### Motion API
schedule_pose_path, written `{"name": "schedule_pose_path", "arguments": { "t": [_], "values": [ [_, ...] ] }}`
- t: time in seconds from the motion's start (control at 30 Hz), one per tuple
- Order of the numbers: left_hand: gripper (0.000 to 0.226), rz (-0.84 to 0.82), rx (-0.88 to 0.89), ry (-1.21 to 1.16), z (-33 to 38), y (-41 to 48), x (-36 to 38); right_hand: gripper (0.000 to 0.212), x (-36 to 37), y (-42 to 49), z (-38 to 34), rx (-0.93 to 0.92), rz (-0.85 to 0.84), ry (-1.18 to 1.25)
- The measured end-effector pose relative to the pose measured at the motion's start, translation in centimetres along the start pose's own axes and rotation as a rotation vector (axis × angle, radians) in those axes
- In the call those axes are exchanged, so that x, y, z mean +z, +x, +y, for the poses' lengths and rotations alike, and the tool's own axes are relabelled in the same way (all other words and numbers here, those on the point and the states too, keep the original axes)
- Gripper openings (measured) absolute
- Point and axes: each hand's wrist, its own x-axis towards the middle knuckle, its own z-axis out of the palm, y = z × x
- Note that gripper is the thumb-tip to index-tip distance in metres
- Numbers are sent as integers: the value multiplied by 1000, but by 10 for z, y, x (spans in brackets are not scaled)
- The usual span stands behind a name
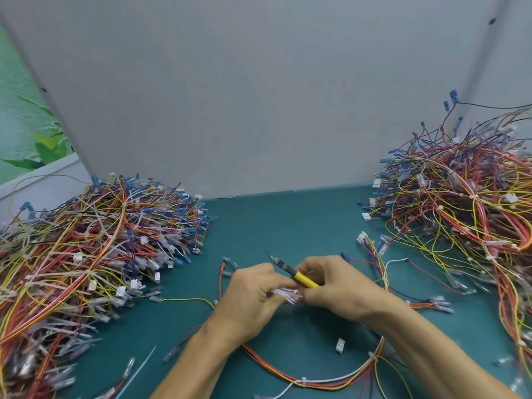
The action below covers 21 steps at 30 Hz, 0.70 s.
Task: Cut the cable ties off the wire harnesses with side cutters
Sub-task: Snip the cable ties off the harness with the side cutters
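My left hand (253, 295) and my right hand (334, 286) meet over the middle of the green table (273, 223). My right hand grips yellow-handled side cutters (290, 270), whose dark jaws point up and to the left. Between both hands sits a small bunch of white cable ties (286, 295), pinched by the fingers of my left hand and touched by those of my right. A loose wire harness (331, 381) with white ties curves under my forearms.
A big pile of harnesses (86, 254) fills the left side, another pile (460, 203) the right. Loose wires, white connectors (340, 345) and a single cut tie (138, 370) lie on the mat. A grey partition (259, 96) stands behind.
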Motion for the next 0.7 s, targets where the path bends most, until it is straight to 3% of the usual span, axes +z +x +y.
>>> {"name": "schedule_pose_path", "arguments": {
  "t": [0.17,0.23,0.33,0.47,0.7],
  "values": [
    [17,-61,-331,-318,-4,-2,8,9,-2,-3,-4,-21,60,-69],
    [26,-106,-406,-389,-7,-1,8,9,-10,-6,-10,-66,168,-300],
    [21,-128,-439,-408,-8,0,8,4,-29,-17,-25,-107,298,-590],
    [14,-104,-454,-463,-8,1,8,5,-40,-34,-31,-58,181,-944],
    [12,-116,-459,-474,-9,0,9,16,-31,-45,-15,-43,64,-1056]
  ]
}}
